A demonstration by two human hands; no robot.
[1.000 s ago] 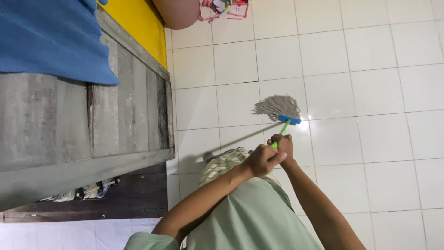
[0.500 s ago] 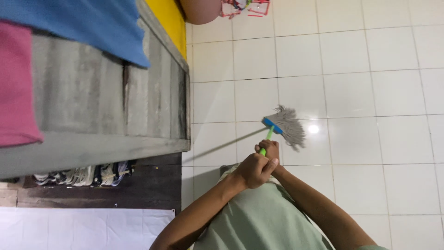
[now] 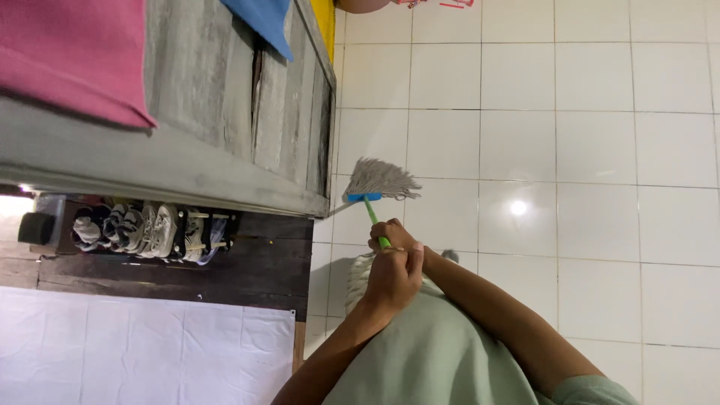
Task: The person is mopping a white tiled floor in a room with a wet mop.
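Swinging back to the left since the earlier frames, the mop head (image 3: 379, 180) now lies on the white tiled floor (image 3: 592, 135) just beside the edge of the grey wooden platform (image 3: 225, 112), with the left hand (image 3: 392, 281) and right hand (image 3: 391, 234) both wrapped tight round the thin green handle (image 3: 377, 225). Another push that way could likely jam the blue clamp or the limp grey strings against the rough, cracked boards. The glossy tiles, if wet, look slippery.

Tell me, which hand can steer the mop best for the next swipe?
Probably the right hand. It grips the green handle closer to the grey mop head, so it can likely guide it. The left hand grips just behind, nearer the body.
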